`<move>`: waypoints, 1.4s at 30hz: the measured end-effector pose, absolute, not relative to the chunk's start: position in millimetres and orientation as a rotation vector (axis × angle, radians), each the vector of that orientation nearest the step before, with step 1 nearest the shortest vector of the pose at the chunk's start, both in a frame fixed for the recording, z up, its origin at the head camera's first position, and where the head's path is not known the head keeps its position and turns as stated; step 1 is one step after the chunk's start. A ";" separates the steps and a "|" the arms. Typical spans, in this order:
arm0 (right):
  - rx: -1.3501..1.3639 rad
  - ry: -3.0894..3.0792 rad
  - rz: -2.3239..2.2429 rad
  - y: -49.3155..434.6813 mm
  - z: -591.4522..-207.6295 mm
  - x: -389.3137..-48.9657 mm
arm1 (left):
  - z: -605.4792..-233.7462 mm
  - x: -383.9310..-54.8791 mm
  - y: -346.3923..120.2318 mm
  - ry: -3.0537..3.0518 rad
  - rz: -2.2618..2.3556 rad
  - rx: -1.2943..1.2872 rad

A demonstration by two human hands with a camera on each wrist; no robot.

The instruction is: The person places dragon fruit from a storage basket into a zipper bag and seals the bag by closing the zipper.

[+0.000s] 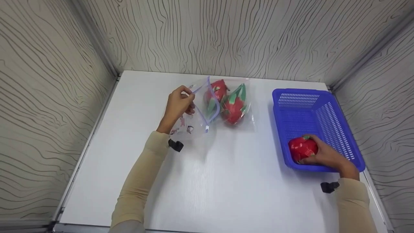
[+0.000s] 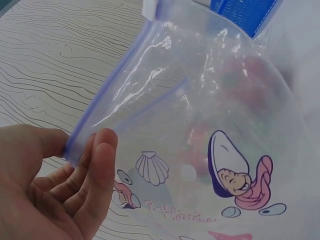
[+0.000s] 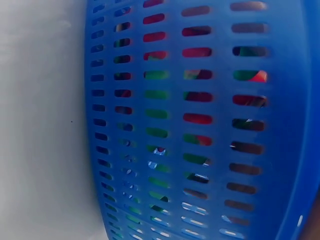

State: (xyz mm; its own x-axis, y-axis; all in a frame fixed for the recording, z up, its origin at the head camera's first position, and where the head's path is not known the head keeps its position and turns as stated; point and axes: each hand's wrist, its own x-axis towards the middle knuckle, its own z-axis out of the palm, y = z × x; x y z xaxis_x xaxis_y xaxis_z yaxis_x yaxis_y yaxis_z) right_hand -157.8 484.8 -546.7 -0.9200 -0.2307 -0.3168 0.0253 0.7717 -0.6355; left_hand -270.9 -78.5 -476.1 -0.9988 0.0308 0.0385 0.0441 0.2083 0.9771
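Observation:
My left hand (image 1: 179,103) pinches the purple zip edge of a clear plastic bag (image 2: 165,125) between thumb and fingers, and the bag's mouth gapes. Cartoon prints, including a shell, decorate its side. Inside the bag lie two red dragon fruits with green leaves, one dragon fruit (image 1: 233,111) in front and another dragon fruit (image 1: 219,89) behind it. On the right, my right hand (image 1: 328,157) grips a third red dragon fruit (image 1: 300,149) within the near end of a blue basket (image 1: 278,129). The basket's slotted wall hides most of that fruit and the hand in the right wrist view.
The bag and basket lie on a white table (image 1: 207,181). Wood-grain patterned panels (image 1: 223,38) enclose it at the back and both sides. A small white slider (image 1: 207,128) sits on the bag's zip.

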 end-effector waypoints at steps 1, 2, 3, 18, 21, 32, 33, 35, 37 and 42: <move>-0.163 2.592 -0.938 484.6 -546.7 -158.0 | -476.0 -271.0 -78.4 -2.434 -1.966 -0.076; -0.167 2.600 -0.942 484.2 -546.9 -158.1 | -475.9 -270.9 -78.3 -2.437 -1.964 -0.076; -0.177 2.607 -0.949 483.9 -546.9 -158.3 | -476.0 -271.0 -78.4 -2.438 -1.965 -0.076; -0.126 2.679 -0.892 482.2 -551.5 -161.2 | -476.0 -270.7 -77.4 -2.439 -1.965 -0.092; -0.105 2.701 -0.857 480.6 -550.7 -162.2 | -475.6 -270.5 -77.3 -2.438 -1.973 -0.082; -0.123 2.764 -0.859 479.3 -548.9 -163.9 | -476.4 -270.2 -77.0 -2.437 -1.973 -0.077; -0.131 2.768 -0.870 479.3 -548.7 -164.2 | -476.4 -270.2 -77.0 -2.436 -1.973 -0.076; -0.137 2.771 -0.901 479.1 -548.6 -165.0 | -476.1 -270.2 -76.9 -2.435 -1.974 -0.074; -0.133 2.771 -0.923 478.8 -548.4 -166.0 | -476.0 -270.4 -76.8 -2.434 -1.976 -0.074; -0.101 2.740 -0.960 477.6 -545.5 -168.9 | -475.8 -269.7 -77.1 -2.435 -1.978 -0.076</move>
